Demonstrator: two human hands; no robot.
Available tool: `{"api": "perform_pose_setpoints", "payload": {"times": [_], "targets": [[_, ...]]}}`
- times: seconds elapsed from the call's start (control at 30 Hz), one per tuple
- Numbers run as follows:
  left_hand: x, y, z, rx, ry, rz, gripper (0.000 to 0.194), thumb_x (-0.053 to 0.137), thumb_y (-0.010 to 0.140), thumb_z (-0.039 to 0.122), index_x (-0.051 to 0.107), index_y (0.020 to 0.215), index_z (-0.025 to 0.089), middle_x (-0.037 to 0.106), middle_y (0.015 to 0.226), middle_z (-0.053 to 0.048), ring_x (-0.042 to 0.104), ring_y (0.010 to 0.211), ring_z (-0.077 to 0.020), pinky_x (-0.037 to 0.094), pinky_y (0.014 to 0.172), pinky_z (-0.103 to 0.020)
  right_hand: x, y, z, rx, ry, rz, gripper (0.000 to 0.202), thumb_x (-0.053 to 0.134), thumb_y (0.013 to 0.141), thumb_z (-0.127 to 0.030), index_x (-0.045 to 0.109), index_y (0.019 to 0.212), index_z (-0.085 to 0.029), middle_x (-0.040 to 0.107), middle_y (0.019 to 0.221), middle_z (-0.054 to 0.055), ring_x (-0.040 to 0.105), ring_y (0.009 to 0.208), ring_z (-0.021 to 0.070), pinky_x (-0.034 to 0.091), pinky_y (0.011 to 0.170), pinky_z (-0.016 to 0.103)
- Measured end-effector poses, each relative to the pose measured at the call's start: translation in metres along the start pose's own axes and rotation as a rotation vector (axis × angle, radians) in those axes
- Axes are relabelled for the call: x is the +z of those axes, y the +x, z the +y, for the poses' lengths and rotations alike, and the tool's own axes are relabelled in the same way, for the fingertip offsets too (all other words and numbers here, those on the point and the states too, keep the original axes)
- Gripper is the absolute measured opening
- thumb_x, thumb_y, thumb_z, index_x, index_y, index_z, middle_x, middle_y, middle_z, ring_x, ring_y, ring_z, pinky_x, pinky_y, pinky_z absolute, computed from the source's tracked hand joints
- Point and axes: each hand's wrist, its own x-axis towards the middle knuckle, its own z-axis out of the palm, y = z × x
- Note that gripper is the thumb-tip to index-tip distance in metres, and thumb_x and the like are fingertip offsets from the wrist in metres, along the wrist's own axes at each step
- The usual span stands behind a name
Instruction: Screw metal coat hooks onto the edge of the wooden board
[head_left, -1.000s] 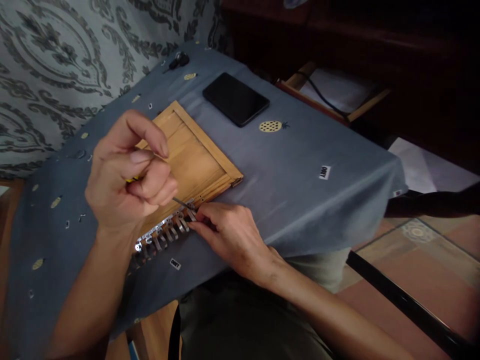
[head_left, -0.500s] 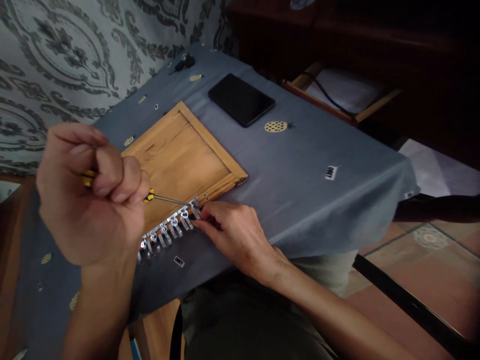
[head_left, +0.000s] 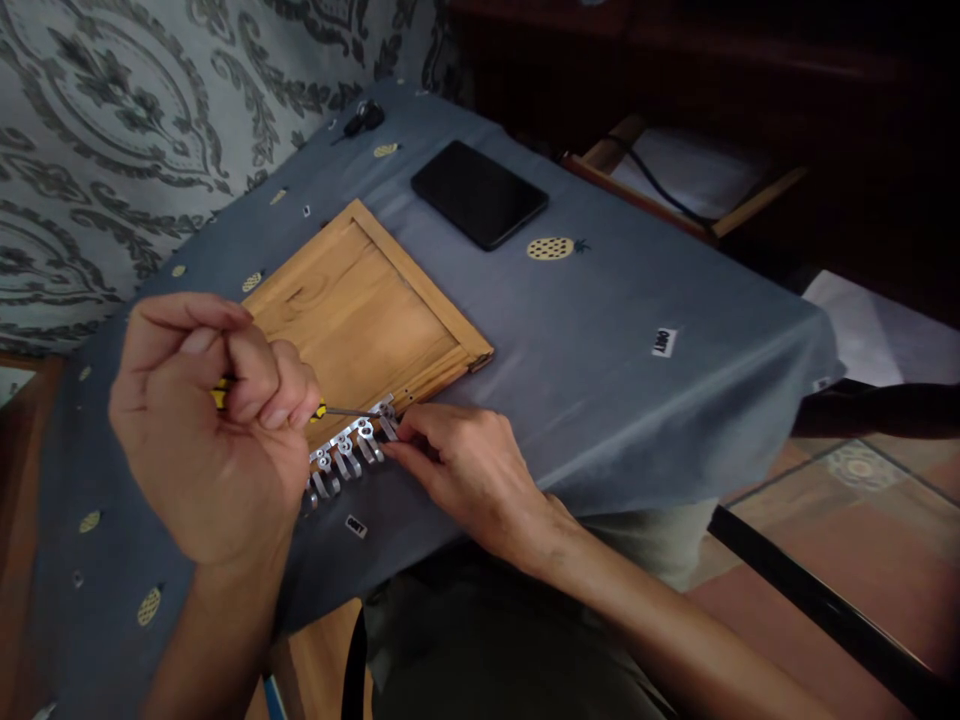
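Note:
My left hand is closed around the yellow-and-black handle of a screwdriver. Its thin shaft points right, and the tip meets the far right end of a metal hook rail. That rail, with several silvery hooks, lies along the near edge of a framed wooden panel. Thumb and fingers of my right hand pinch the rail's end hook, close by the screwdriver tip. My left hand covers the rail's left part and the panel's near left corner. A small dark hole shows in the panel edge just beyond the rail's end.
A blue-grey cloth with pineapple prints covers the table. Beyond the panel lie a black phone and a small dark object, perhaps keys. A patterned curtain hangs at the left. An open drawer juts out behind the table.
My left hand has moved right and slightly down with the screwdriver, covering more of the hook rail. The tip stays at the rail's end. My right hand has hardly moved.

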Motion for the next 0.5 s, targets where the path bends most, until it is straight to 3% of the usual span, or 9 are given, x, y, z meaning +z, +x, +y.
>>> {"api": "perform_pose_setpoints", "payload": {"times": [0.17, 0.5], "targets": [[0.0019, -0.0038, 0.0004, 0.02, -0.001, -0.013, 0.037, 0.036, 0.081, -0.007, 0.062, 0.07, 0.017, 0.03, 0.043, 0.007, 0.022, 0.036, -0.0091, 0.028, 0.035, -0.02, 0.0003, -0.0006, -0.0005, -0.002, -0.001, -0.005, 0.014, 0.071, 0.094, -0.026, 0.069, 0.083, -0.017, 0.074, 0.078, 0.002, 0.064, 0.07, 0.0138, 0.034, 0.063, 0.026], [0.0, -0.0062, -0.0007, 0.049, 0.007, 0.005, 0.036, 0.037, 0.081, -0.007, 0.063, 0.071, 0.017, 0.029, 0.044, 0.007, 0.022, 0.037, -0.0093, 0.029, 0.037, -0.02, 0.0006, -0.001, 0.0007, -0.014, 0.019, 0.008, 0.013, 0.072, 0.093, -0.024, 0.069, 0.082, -0.018, 0.073, 0.077, 0.001, 0.062, 0.069, 0.013, 0.034, 0.062, 0.026]]}}
